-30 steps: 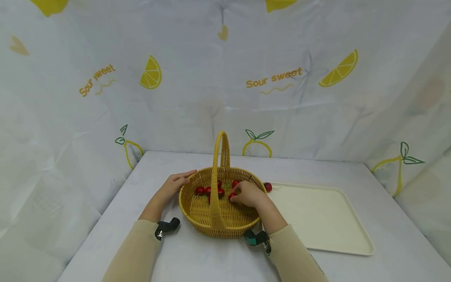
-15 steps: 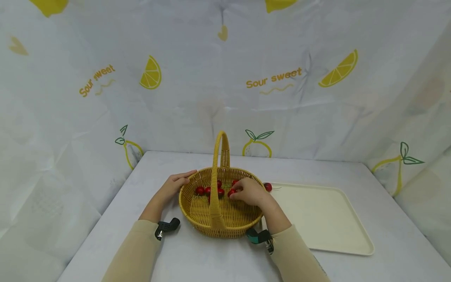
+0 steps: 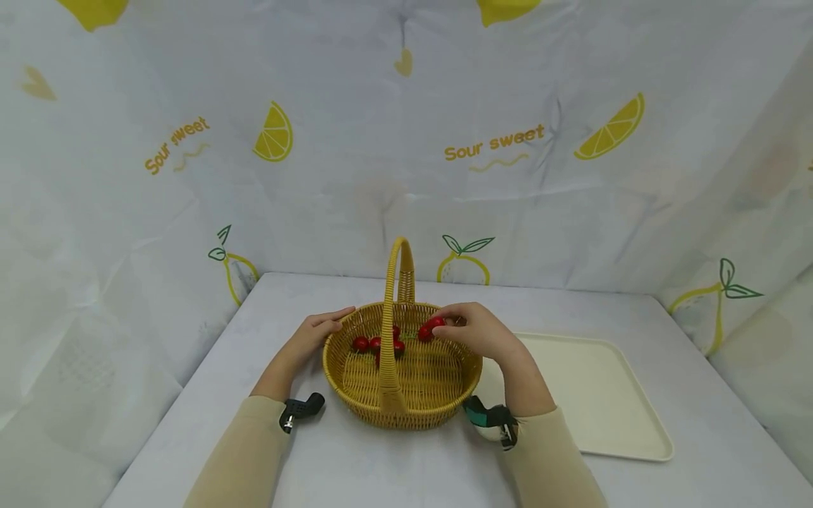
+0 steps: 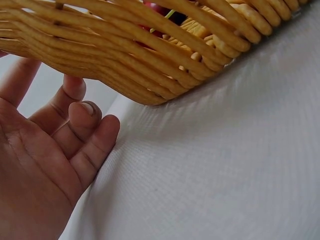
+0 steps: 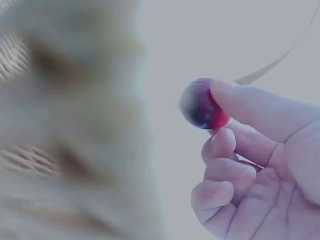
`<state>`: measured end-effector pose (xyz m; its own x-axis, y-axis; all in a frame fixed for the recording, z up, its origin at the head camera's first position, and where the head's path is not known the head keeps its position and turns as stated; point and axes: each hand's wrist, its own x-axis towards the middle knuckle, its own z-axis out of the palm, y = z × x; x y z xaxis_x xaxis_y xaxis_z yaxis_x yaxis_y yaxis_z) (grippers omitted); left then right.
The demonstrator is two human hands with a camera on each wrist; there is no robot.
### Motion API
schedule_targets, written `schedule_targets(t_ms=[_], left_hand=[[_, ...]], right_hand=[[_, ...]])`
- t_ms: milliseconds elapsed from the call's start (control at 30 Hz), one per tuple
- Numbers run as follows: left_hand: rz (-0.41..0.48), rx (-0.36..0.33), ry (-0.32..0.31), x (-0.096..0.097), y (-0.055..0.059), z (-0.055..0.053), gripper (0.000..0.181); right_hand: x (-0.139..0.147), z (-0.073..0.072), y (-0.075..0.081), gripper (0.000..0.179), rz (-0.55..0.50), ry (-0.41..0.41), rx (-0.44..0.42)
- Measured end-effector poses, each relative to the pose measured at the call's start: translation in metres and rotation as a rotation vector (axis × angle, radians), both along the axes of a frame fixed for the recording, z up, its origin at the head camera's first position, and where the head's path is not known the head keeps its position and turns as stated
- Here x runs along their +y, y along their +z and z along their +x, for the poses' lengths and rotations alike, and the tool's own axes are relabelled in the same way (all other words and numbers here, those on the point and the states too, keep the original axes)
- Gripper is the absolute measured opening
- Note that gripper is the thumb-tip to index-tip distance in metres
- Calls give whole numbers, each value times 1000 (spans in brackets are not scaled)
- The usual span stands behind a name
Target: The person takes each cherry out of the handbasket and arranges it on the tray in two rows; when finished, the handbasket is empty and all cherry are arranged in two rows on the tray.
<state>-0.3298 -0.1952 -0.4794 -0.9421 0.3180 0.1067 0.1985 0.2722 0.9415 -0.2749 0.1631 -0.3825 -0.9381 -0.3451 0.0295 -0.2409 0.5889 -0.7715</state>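
Observation:
A yellow wicker basket (image 3: 406, 418) with a tall handle stands in the middle of the table. My left hand (image 3: 312, 337) rests against its left rim, fingers fairly straight; in the left wrist view the other fingers (image 4: 85, 135) sit loosely bent below the wickerwork. Above the basket's right side, my right hand (image 3: 476, 328) pinches a dark red cherry (image 5: 202, 105) between thumb and forefinger. Inside the basket, one cherry (image 3: 424, 334) lies just under the held one. Several more, including a cherry (image 3: 360, 344) at the left, lie left of and behind the handle.
A cream rectangular tray (image 3: 603, 395) lies right of the basket, partly covered by my right forearm. White cloth covers the table (image 3: 356, 466), and a lemon-printed curtain (image 3: 343, 183) hangs behind it.
My right hand has lifted a cherry from the basket floor and moved it up and right toward the rim. The loose cherry beside the tray is now hidden behind that hand. My left hand stays put.

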Motion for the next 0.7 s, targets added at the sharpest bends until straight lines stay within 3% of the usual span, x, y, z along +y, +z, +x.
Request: schedule_targets(t_ms=[333, 500, 700], left_hand=[[-10, -3, 14, 0, 1, 0, 50], [-4, -11, 13, 0, 1, -1, 49], [-21, -3, 14, -1, 0, 0, 50]], right_hand=[[38, 2, 13, 32, -127, -57, -3], [58, 2, 13, 36, -151, -100, 4], [85, 1, 7, 51, -163, -188, -59]])
